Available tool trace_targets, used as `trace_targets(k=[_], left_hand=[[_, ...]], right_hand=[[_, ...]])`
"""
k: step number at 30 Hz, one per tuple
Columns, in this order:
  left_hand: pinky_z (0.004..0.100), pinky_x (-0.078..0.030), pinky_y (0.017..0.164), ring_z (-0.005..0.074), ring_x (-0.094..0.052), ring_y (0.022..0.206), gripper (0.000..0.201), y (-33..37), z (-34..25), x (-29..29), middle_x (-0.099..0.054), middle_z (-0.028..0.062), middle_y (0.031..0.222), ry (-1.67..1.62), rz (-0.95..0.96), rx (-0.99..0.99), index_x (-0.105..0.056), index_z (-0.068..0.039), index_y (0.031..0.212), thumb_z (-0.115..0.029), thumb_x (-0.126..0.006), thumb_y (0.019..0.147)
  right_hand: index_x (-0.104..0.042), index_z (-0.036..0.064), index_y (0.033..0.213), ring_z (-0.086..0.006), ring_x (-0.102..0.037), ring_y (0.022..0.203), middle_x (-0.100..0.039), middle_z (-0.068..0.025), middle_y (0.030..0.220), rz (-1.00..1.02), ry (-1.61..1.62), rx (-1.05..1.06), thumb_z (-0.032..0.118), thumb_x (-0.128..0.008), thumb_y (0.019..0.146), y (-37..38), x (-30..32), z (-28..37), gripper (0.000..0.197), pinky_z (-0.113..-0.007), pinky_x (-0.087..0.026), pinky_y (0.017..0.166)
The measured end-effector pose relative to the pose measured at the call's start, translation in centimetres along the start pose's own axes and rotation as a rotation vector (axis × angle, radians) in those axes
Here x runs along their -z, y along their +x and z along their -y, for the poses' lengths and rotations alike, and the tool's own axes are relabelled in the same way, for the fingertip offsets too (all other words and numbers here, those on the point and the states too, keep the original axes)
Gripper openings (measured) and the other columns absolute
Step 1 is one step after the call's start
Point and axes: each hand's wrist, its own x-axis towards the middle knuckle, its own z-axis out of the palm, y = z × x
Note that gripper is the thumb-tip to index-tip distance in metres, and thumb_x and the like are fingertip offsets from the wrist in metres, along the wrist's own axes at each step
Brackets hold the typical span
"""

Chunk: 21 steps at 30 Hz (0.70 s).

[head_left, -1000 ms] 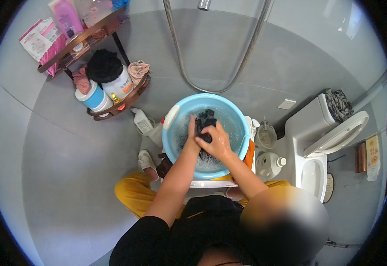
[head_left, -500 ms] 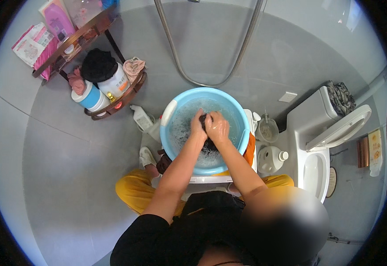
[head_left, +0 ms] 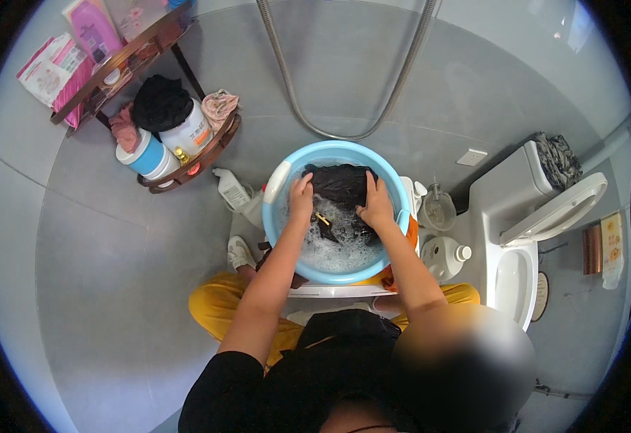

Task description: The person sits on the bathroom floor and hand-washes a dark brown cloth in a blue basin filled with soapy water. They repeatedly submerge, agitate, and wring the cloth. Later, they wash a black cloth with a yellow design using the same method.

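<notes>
A light-blue basin (head_left: 273, 224) holds sudsy water and a wet black garment (head_left: 338, 184), spread out across its far half. My left hand (head_left: 301, 198) grips the cloth at its left edge, fingers pointing away from me. Opposite it, my right hand (head_left: 377, 208) pinches the right edge, thumb on the near side. A short yellow strip (head_left: 322, 218) shows against the dark cloth between my hands; I cannot tell if it is attached. Part of the garment lies under the foam.
White stool-like support (head_left: 323, 291) beneath the basin; orange cloth (head_left: 411, 234) hangs at its right. White jug (head_left: 444, 260) and toilet (head_left: 514, 278) stand right. A white bottle (head_left: 231, 190) and corner shelf (head_left: 207, 155) are left. Shower hose (head_left: 286, 94) loops beyond the basin.
My hands have moved apart, from bunching the black garment together at the middle of the basin to holding it spread open between them. The yellow strip has come into sight.
</notes>
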Motion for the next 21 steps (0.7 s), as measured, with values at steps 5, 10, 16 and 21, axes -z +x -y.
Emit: trace_targets(k=[5, 10, 16, 21], left_hand=[[0.0344, -0.037, 0.092, 0.0239, -0.049, 0.108, 0.033, 0.4, 1.5, -1.5, -0.054, 0.0128, 0.117, -0.216, -0.031, 0.382, -0.051, -0.004, 0.122, -0.016, -0.045, 0.092], [0.0386, -0.041, 0.086, 0.0234, -0.053, 0.095, 0.031, 1.6, 2.2, -1.9, -0.057, 0.0140, 0.105, -0.461, -0.119, 0.660, -0.052, -0.001, 0.116, -0.020, -0.048, 0.091], [0.0433, -0.040, 0.089, 0.0256, -0.052, 0.098, 0.035, 2.1, 3.7, -3.1, -0.055, 0.0116, 0.111, -1.024, -0.105, 0.625, -0.049, -0.007, 0.120, -0.027, -0.048, 0.091], [0.0571, -0.030, 0.095, 0.0317, -0.043, 0.116, 0.044, -0.8, -2.9, -2.9, -0.050, 0.0109, 0.123, -1.137, 0.164, 0.709, -0.045, -0.015, 0.124, -0.045, -0.036, 0.093]], right_hand=[[-0.030, 0.0092, 0.134, -0.0343, -0.050, 0.109, -0.048, -0.0177, 0.116, 0.341, -0.249, -0.115, 0.012, -0.070, 0.068, 0.6, -3.3, -1.1, 0.078, -0.041, -0.044, 0.090], [-0.048, 0.0068, 0.118, -0.0340, -0.056, 0.102, -0.056, -0.0186, 0.110, 0.443, -0.309, -0.158, 0.016, -0.058, 0.077, 1.6, -4.9, -3.2, 0.043, -0.040, -0.046, 0.087], [-0.051, 0.0053, 0.113, -0.0313, -0.060, 0.095, -0.061, -0.0200, 0.101, 0.201, 0.026, -0.163, 0.013, -0.060, 0.074, 2.4, -3.9, -1.2, 0.041, -0.038, -0.048, 0.080], [-0.051, 0.0061, 0.111, -0.0162, -0.057, 0.069, -0.060, -0.0099, 0.086, 0.307, 0.965, -0.249, 0.007, -0.065, 0.071, 2.9, 3.6, 4.4, 0.043, -0.029, -0.046, 0.059]])
